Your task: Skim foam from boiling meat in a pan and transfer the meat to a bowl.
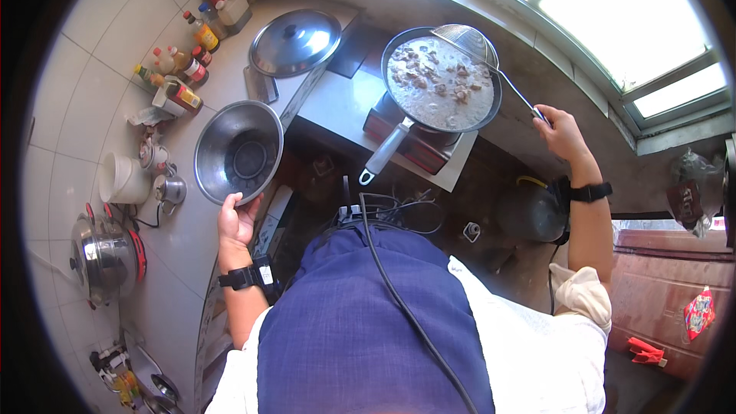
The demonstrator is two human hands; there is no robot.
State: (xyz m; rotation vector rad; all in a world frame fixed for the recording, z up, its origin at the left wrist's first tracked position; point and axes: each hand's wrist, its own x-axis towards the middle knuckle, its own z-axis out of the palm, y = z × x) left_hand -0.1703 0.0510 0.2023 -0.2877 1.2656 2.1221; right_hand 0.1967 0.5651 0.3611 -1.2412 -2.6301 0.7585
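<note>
My left hand (pixel 238 222) grips the near rim of a stainless steel bowl (pixel 215 144), tilted toward me with nothing inside. In my right hand (pixel 558 129) is the handle of a wire-mesh skimmer (pixel 467 41). Its mesh head lies over the far right rim of a frying pan (pixel 393 101). Pieces of meat (pixel 440 89) sit in pale, foamy liquid (pixel 454 118) in the pan. The pan's grey handle (pixel 385 152) points toward me. Beneath the pan is a portable stove (pixel 428 156), partly hidden by it.
A steel lid (pixel 296 43) and a cleaver (pixel 259 85) lie on the left counter (pixel 172 264). Several sauce bottles (pixel 184 98) line the tiled wall. A steamer pot (pixel 103 259) stands farther left. A gas cylinder (pixel 532 213) is below my right arm; a cable (pixel 391 282) crosses my apron.
</note>
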